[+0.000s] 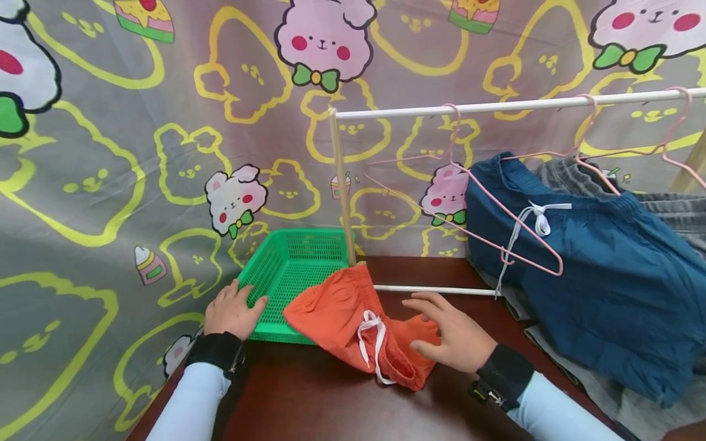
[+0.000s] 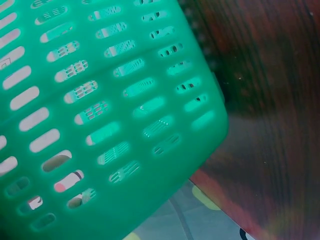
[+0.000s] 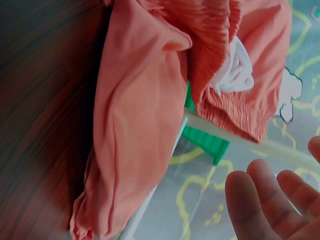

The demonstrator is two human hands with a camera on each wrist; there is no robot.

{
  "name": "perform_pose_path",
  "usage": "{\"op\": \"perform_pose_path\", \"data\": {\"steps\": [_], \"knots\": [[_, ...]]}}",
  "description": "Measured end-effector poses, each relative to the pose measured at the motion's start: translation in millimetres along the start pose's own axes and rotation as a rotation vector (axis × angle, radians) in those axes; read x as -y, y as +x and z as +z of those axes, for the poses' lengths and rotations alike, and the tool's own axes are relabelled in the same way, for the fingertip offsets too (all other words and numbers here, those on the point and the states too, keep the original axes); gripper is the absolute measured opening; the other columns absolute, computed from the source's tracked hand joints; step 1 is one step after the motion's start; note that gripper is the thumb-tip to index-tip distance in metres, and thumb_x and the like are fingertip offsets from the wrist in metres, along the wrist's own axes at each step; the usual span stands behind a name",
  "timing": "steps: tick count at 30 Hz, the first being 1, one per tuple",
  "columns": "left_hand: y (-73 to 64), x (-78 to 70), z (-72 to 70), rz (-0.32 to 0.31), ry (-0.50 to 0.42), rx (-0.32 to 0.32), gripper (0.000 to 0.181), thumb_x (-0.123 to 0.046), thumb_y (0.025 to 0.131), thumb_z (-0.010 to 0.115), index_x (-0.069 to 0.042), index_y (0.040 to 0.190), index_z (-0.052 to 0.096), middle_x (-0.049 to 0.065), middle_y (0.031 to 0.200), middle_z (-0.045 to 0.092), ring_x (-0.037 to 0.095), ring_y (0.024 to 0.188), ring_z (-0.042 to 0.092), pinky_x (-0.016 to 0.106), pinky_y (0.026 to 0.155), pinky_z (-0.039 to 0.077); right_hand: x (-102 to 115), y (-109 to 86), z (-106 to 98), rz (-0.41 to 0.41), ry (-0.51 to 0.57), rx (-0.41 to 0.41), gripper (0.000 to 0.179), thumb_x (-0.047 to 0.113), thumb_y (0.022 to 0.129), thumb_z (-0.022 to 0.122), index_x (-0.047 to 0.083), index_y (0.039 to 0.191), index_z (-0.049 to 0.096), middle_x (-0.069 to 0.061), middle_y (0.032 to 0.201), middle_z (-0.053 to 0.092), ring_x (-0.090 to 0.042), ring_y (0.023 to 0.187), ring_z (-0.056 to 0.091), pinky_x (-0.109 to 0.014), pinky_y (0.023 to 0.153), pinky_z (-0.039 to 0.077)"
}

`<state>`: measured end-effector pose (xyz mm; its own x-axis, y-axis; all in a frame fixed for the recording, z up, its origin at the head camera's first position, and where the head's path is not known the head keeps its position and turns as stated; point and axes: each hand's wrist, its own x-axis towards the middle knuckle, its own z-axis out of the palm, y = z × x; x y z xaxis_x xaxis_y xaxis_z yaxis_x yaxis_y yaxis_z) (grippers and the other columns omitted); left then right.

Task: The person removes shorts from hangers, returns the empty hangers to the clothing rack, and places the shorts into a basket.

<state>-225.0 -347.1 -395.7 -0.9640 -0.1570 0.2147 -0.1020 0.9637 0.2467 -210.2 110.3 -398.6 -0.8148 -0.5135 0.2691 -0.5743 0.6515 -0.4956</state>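
The fingers of my right hand (image 1: 460, 337) were spread apart, the thumb held away from them; they were clamped on nothing, hovering just beside the orange shorts (image 1: 342, 306); I could not tell whether a fingertip brushed the cloth. My left hand (image 1: 234, 311) lay at the left rim of the green basket (image 1: 281, 334), its fingers relaxed and its thumb standing off toward the inside; how firmly they touched the rim I could not tell. The shorts sat crumpled over the counter (image 1: 309, 404), between my two hands, covering the basket's front right corner from above; their white drawstring (image 3: 237, 75) was tied in a bow. Black bands (image 1: 504, 376) circled both my wrists; light blue sleeves (image 1: 190, 398) ran below them. Beyond the shorts rose a rack's wooden post (image 1: 343, 184), bearing a white rail (image 1: 496, 107); a pink hanger (image 1: 558, 269) hung from it, and right of that hung blue shorts (image 1: 595, 275), with grey garments (image 1: 568, 173) behind; a patterned curtain (image 1: 132, 202) backed everything.
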Motion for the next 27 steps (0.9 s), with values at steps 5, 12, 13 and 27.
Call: {"op": "perform_pose_path", "data": {"steps": [5, 12, 13, 27], "knots": [[2.1, -0.9, -2.1, -0.003, 0.000, -0.005, 0.067, -0.050, 0.102, 0.049, 0.001, 0.146, 0.048, 0.032, 0.158, 0.025, 0.050, 0.143, 0.023, 0.070, 0.111, 0.020, 6, 8.3, 7, -0.031, -0.014, 0.038, 0.075, 0.041, 0.080, 0.085, 0.035, 0.147, 0.050, 0.003, 0.152, 0.040, -0.017, 0.114, 0.059, -0.041, 0.090, 0.055], [-0.3, -0.1, 0.9, -0.012, -0.003, 0.005, 0.069, -0.051, 0.102, 0.048, 0.001, 0.146, 0.048, 0.032, 0.158, 0.025, 0.050, 0.143, 0.023, 0.070, 0.111, 0.020, 13, 20.6, 14, -0.026, -0.055, 0.118, 0.083, 0.050, 0.079, 0.083, 0.036, 0.151, 0.045, 0.003, 0.155, 0.037, -0.020, 0.123, 0.052, -0.047, 0.093, 0.054], [-0.5, 0.1, 1.3, -0.013, -0.003, 0.005, 0.069, -0.051, 0.102, 0.048, 0.001, 0.146, 0.048, 0.032, 0.158, 0.025, 0.050, 0.143, 0.023, 0.070, 0.111, 0.020, 14, 22.2, 15, -0.032, -0.057, 0.125, 0.084, 0.050, 0.079, 0.083, 0.035, 0.152, 0.045, 0.002, 0.156, 0.037, -0.022, 0.125, 0.052, -0.048, 0.094, 0.053], [0.8, -1.1, 1.9, -0.023, 0.003, -0.002, 0.067, -0.050, 0.102, 0.048, 0.000, 0.146, 0.048, 0.031, 0.158, 0.025, 0.049, 0.144, 0.023, 0.069, 0.111, 0.020, 22, 39.4, 35, -0.054, -0.129, 0.241, 0.099, 0.062, 0.075, 0.080, 0.037, 0.158, 0.033, -0.006, 0.163, 0.026, -0.030, 0.134, 0.043, -0.053, 0.095, 0.051]]}}
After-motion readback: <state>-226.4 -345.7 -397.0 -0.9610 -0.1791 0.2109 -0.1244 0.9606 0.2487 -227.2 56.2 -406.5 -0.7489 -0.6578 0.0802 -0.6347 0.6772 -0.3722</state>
